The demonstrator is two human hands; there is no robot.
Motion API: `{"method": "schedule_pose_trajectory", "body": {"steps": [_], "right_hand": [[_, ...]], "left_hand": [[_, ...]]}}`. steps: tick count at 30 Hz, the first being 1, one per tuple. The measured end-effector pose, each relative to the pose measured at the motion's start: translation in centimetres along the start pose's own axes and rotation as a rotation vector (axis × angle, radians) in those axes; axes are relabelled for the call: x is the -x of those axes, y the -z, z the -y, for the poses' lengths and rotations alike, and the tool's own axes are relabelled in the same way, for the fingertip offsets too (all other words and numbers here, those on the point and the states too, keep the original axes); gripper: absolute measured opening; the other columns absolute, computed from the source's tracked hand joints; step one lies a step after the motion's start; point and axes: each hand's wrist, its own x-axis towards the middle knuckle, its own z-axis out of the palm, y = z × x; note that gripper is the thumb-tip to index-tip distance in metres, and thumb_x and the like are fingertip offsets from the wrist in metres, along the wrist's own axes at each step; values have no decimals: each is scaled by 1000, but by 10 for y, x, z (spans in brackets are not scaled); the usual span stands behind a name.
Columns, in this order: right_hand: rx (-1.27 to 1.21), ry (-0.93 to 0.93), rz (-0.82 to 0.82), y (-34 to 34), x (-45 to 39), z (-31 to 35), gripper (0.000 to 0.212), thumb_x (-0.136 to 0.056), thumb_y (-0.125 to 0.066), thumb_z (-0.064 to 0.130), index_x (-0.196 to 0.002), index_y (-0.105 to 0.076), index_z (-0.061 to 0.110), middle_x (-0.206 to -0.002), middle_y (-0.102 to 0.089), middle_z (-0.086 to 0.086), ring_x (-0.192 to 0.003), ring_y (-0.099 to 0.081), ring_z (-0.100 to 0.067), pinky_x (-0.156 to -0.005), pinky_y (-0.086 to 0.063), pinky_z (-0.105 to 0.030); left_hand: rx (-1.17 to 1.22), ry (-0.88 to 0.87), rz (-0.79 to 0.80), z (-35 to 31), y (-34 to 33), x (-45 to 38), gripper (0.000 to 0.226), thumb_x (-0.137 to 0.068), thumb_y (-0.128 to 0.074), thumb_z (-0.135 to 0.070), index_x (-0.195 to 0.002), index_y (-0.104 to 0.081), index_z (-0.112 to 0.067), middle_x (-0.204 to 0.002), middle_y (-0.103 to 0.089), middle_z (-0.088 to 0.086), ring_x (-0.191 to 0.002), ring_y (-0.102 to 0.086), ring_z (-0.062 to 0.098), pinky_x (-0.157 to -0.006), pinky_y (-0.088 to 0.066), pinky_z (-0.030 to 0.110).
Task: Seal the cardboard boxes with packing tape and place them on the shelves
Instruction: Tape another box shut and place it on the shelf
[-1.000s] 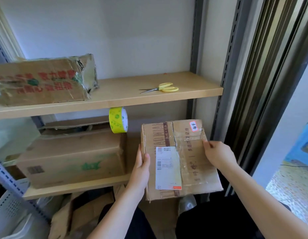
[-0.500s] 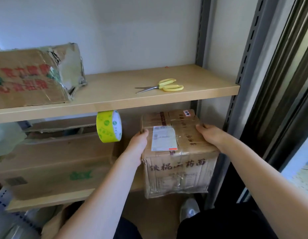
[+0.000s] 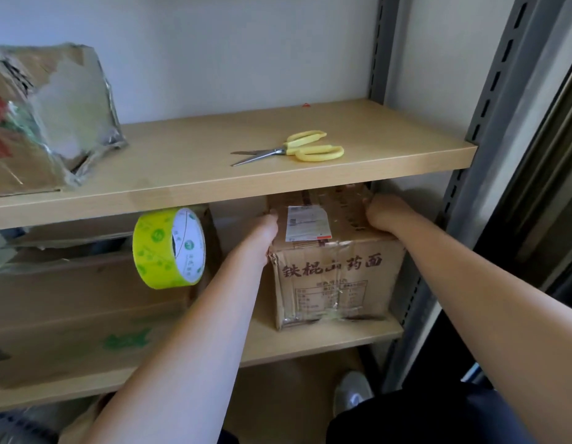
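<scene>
box went from mid-air onto the lower shelf

both hands, left hand point(image 3: 266, 226) and right hand point(image 3: 383, 213), gripped the taped cardboard box point(image 3: 337, 274) by its top edges; it sat on the lower shelf point(image 3: 326, 342), so placing looked nearly done.

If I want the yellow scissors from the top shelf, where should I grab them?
Take the scissors by the yellow loop handles, coming from the right. The handles point right toward the open end of the upper shelf, and the blades, slightly parted, point left, so your fingers probably stay away from the tips.
</scene>
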Motion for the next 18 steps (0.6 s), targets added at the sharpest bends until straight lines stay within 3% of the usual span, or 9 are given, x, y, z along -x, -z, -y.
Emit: {"method": "schedule_pose_trajectory", "body": {"steps": [2, 4, 6, 8, 10, 12, 15, 18], "right_hand": [[46, 3, -24, -3, 0, -1, 29, -106, -37, 20, -104, -62, 6, -83, -59, -6, -83, -60, -22, -76, -46, -33], [65, -1, -101, -5, 5, 1, 30, -105, -39, 23, -84, -58, 12, -79, -59, -6, -69, -55, -17, -67, -43, -32], [119, -5, -241, -5, 18, 6, 29, -104, -41, 19, -79, -55, 13, -79, -59, -5, -67, -55, -17, -61, -43, -31], [212, 12, -397, -5, 36, 11, 23, -100, -45, 14, -80, -56, 13, -84, -64, -7, -74, -61, -22, -61, -47, -33], [197, 26, -468, -7, 53, 21, 19, -99, -49, 17, -82, -57, 14, -88, -65, -7, -82, -63, -24, -74, -52, -35], [112, 76, -406, -16, 67, 39, 18, -98, -49, 21, -85, -59, 13, -87, -64, -6, -87, -63, -26, -92, -50, -43], [64, 295, -385, -48, 94, 77, 25, -96, -48, 22, -107, -67, 9, -98, -70, -10, -103, -64, -28, -111, -38, -44], [108, 577, -406, -83, 129, 111, 36, -95, -47, 20, -123, -64, 5, -130, -62, -17, -137, -44, -27, -123, -16, -37]], "left_hand": [[6, -3, -13, 1, 1, 0, 40, -102, -44, -46, -111, -60, -11, -90, -68, 9, -78, -68, 25, -73, -56, 34], [36, -4, -14, 4, 3, 3, 42, -101, -45, -49, -110, -62, -11, -92, -71, 10, -84, -70, 27, -76, -57, 35], [135, 3, -1, 13, 9, 10, 45, -99, -48, -53, -108, -66, -13, -92, -75, 10, -85, -72, 27, -76, -59, 34], [239, 14, -17, 32, 17, 19, 50, -98, -48, -56, -117, -65, -14, -104, -74, 8, -96, -70, 26, -90, -56, 37], [287, 1, -64, 54, 30, 35, 54, -99, -47, -52, -136, -53, -12, -125, -62, 2, -111, -60, 22, -103, -47, 39], [318, -55, -101, 72, 45, 57, 47, -104, -45, -37, -143, -45, -10, -129, -52, 3, -118, -54, 22, -102, -47, 37], [302, -150, -145, 95, 72, 92, 36, -106, -42, -24, -137, -49, -7, -124, -57, 5, -119, -57, 25, -93, -49, 34], [133, -223, -264, 125, 109, 109, 41, -90, -49, -49, -118, -61, -21, -117, -67, 4, -108, -64, 25, -99, -51, 41]]}}
